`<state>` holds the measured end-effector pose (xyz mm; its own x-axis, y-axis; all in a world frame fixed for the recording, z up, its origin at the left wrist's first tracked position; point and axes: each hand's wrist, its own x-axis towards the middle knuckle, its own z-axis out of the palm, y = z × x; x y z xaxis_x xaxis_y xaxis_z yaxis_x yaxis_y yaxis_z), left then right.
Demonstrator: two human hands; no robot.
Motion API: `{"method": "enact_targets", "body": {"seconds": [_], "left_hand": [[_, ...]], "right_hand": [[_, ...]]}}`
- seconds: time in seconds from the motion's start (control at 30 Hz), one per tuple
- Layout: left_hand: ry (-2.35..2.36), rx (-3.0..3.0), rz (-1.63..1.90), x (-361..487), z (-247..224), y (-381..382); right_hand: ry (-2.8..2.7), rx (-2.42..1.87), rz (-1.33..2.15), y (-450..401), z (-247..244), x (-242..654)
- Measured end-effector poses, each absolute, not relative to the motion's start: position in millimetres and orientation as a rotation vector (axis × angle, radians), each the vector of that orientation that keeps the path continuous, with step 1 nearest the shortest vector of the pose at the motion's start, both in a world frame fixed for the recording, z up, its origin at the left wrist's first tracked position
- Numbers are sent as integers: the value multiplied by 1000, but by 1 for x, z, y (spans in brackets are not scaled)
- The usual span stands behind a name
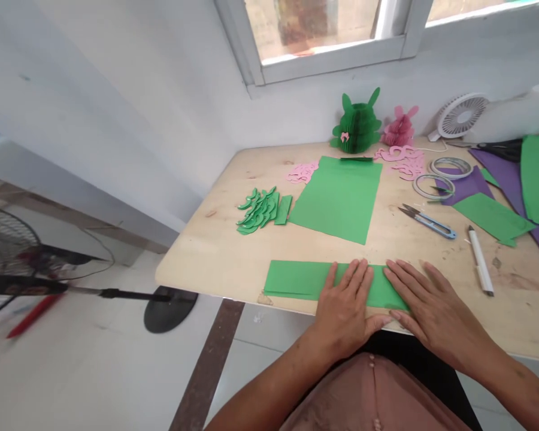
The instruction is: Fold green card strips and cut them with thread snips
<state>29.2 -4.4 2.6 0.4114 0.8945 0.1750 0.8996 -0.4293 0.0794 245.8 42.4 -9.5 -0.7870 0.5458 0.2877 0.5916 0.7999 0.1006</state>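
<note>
Left hand (345, 308) and right hand (442, 317) lie flat on folded green paper strip (296, 278) by wooden table (206, 251) edge, fingers straight, slightly spread, probably keeping layers flush.

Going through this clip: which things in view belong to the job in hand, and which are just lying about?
Seemingly in the job:
- green strip, under both the left hand and right hand

Seemingly just about, untouched:
- green sheet
- green cutouts
- snips
- pen
- tape rolls
- green figure
- pink figure
- white fan
</note>
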Motion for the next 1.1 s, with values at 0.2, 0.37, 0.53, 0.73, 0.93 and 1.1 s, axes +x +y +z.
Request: {"method": "enact_targets", "body": {"seconds": [0.2,0.37,0.53,0.73,0.93,1.1], "left_hand": [[-1949,-2350,-201,-28,-9,-22],[-2125,-2099,-150,-87,-16,-40],[-2214,-2020,-163,-114,-20,-45],[-2339,-1922,-515,-109,-25,-51],[-2185,-2096,-669,-90,-33,-66],[-2068,-2175,-589,-79,-35,-72]], "right_hand": [[-2740,-886,-272,42,-10,247],[-2749,-914,-263,42,-8,247],[-2728,-928,-261,41,-10,247],[-2713,-1022,-160,37,-8,243],[-2704,-1069,-11,29,2,242],[-2651,-1119,57,23,5,246]]}}
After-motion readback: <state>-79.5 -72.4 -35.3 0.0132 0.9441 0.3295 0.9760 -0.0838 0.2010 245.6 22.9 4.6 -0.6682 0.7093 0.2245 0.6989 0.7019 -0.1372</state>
